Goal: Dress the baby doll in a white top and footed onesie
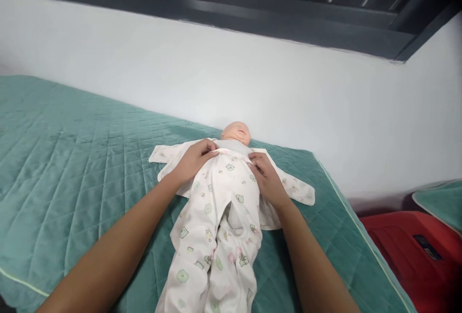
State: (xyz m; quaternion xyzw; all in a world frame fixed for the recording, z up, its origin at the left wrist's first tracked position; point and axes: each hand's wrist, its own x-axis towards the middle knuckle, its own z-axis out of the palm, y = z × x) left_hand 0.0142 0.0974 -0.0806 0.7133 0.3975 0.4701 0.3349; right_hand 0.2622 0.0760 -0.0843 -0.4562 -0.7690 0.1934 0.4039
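Note:
A baby doll [236,132] lies on its back with its head toward the wall. White baby trousers [220,193] printed with small green bears cover its front from the chest down, legs stretched toward me. Under the doll a white long-sleeved baby top [298,189] is spread with both sleeves out. My left hand [198,158] pinches the waistband at its left side between thumb and fingers. On the other side, my right hand [266,178] has its fingers curled over the waistband edge, the thumb largely hidden. A pale grey-white cloth [233,146] shows above the waistband.
A green quilted mat [90,159] covers the surface beneath the doll. The white wall [180,72] rises right behind the head, below a dark window frame [252,12] with metal bars. At the lower right is a red plastic object [404,250], beside another green quilted piece [440,202].

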